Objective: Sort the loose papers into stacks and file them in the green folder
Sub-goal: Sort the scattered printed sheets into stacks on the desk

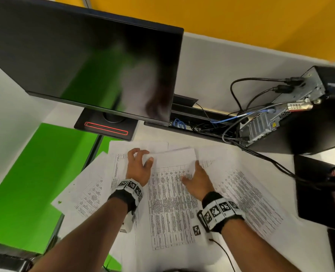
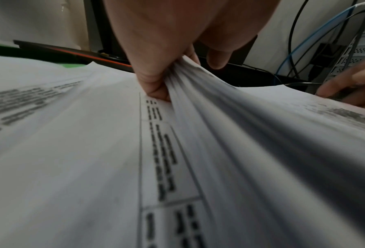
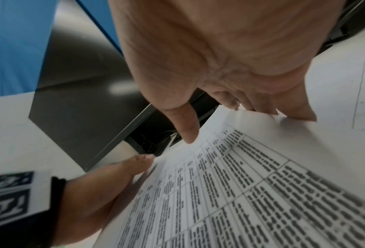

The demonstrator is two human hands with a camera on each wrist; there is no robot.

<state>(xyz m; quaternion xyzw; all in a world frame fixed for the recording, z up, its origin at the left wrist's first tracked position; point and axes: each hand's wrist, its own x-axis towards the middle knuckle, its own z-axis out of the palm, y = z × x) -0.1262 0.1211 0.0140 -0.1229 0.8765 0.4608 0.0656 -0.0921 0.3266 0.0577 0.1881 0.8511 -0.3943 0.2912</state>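
Printed sheets cover the white desk. My left hand (image 1: 139,165) curls its fingers round the left edge of the middle stack of papers (image 1: 172,193) and lifts that edge; in the left wrist view the bundle (image 2: 230,134) fans out from my left hand (image 2: 183,73). My right hand (image 1: 196,177) lies flat on the same stack, fingertips at its far right edge, thumb spread apart. In the right wrist view my right hand (image 3: 226,122) touches the top sheet (image 3: 240,184). The green folder (image 1: 31,183) lies open at the left, partly under loose sheets (image 1: 90,189).
A dark monitor (image 1: 84,55) on a black stand base (image 1: 105,128) rises behind the papers. A computer box (image 1: 290,118) with several cables (image 1: 260,154) sits at the back right. More sheets (image 1: 251,193) spread to the right, next to a black object (image 1: 315,193).
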